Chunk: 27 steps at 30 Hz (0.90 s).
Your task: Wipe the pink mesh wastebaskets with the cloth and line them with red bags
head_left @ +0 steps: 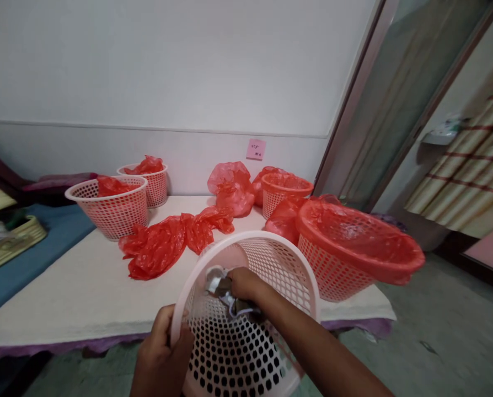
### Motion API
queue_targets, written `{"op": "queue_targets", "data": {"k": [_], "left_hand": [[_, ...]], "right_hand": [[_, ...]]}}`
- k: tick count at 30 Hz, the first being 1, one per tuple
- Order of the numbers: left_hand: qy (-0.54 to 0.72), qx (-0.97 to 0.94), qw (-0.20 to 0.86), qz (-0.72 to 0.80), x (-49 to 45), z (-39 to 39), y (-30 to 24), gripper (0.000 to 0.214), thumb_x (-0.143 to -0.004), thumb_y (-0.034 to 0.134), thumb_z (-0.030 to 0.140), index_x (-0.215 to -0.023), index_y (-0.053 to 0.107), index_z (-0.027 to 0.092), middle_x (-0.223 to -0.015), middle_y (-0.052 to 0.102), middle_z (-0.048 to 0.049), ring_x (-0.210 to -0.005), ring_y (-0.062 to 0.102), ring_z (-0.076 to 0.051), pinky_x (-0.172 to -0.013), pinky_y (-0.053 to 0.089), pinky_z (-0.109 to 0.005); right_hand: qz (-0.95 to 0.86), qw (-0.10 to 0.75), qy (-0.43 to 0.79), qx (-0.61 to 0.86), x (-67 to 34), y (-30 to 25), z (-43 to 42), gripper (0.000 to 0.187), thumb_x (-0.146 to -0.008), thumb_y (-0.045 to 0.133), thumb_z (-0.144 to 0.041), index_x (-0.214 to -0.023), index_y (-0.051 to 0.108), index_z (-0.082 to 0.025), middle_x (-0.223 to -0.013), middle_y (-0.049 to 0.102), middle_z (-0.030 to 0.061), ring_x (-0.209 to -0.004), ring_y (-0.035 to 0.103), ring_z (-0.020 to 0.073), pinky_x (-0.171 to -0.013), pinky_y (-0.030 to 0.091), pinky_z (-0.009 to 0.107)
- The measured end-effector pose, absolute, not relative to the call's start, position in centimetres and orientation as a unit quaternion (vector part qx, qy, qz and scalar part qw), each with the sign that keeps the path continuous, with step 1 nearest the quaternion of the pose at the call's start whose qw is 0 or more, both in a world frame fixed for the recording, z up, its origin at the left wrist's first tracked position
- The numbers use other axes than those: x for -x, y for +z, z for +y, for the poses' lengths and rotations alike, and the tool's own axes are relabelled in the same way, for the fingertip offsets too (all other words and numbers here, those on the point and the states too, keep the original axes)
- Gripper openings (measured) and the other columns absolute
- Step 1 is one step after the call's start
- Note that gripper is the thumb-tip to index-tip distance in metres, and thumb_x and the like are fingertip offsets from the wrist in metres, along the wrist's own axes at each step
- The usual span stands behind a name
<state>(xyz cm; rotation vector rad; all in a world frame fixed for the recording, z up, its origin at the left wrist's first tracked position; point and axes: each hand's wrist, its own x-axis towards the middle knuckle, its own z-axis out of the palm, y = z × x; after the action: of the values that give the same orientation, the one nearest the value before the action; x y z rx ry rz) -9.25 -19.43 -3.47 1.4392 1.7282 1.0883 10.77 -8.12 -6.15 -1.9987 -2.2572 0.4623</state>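
A pink perforated plastic basket (288,249) is tilted with its mouth toward me at the table's front edge. My left hand (164,347) grips its rim on the left, thumb inside and fingers outside. Reaching into the basket, my right hand (246,284) is closed on a crumpled cloth (230,298), grey-brown and white, which lies against the inner wall near the bottom. Part of the cloth is hidden under my fingers. Just behind the basket, a crumpled red plastic bag (164,248) rests on the white-covered table (85,292).
Two pink baskets (114,212) with red bags inside stand at the left. Two baskets lined with red bags (337,264) stand at the right. More red bags (234,190) lie by the wall, below a pink note (256,149). A woven tray (15,242) sits far left.
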Motion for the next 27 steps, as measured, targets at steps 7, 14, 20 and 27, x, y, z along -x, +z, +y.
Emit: {"op": "queue_targets", "data": {"k": [7,14,20,27], "left_hand": [[0.445,-0.511,0.34,0.652,9.6,-18.9,-3.4,0.026,-0.075,0.054,0.043,-0.093,0.059,0.025,-0.073,0.066,0.0041,-0.072,0.059,-0.019,-0.063,0.045,-0.025],[0.468,-0.487,0.364,0.641,9.3,-18.3,-3.4,0.029,-0.072,0.058,0.043,-0.095,0.058,0.024,-0.074,0.067,0.0032,-0.07,0.061,-0.019,-0.062,0.046,-0.025],[0.422,-0.529,0.329,0.659,7.5,-19.6,-2.5,0.021,-0.075,0.052,0.039,-0.089,0.058,0.025,-0.066,0.062,0.0047,-0.063,0.057,-0.018,-0.061,0.042,-0.026],[0.425,-0.537,0.329,0.65,6.0,-21.5,-3.3,0.023,-0.079,0.045,0.046,-0.081,0.054,0.026,-0.064,0.062,0.005,-0.064,0.057,-0.019,-0.063,0.041,-0.028]], "right_hand": [[-0.765,0.152,-0.096,0.618,-13.2,2.8,-11.6,0.035,-0.094,0.039,-0.017,-0.123,0.058,-0.02,-0.109,0.063,0.0125,-0.096,0.059,0.0244,-0.079,0.042,0.032],[-0.752,0.03,-0.217,0.622,-15.8,2.8,-13.7,0.029,-0.091,0.041,-0.011,-0.106,0.065,-0.013,-0.101,0.064,0.0163,-0.091,0.062,0.0282,-0.073,0.048,0.036],[-0.712,-0.009,-0.111,0.694,-15.5,-0.1,-13.3,0.027,-0.085,0.043,-0.006,-0.095,0.069,-0.011,-0.09,0.067,0.017,-0.07,0.069,0.0264,-0.057,0.049,0.032],[-0.709,0.01,-0.044,0.704,-14.2,-4.2,-9.4,0.026,-0.088,0.046,-0.012,-0.104,0.067,-0.012,-0.101,0.068,0.0174,-0.085,0.069,0.0261,-0.067,0.05,0.031]]}}
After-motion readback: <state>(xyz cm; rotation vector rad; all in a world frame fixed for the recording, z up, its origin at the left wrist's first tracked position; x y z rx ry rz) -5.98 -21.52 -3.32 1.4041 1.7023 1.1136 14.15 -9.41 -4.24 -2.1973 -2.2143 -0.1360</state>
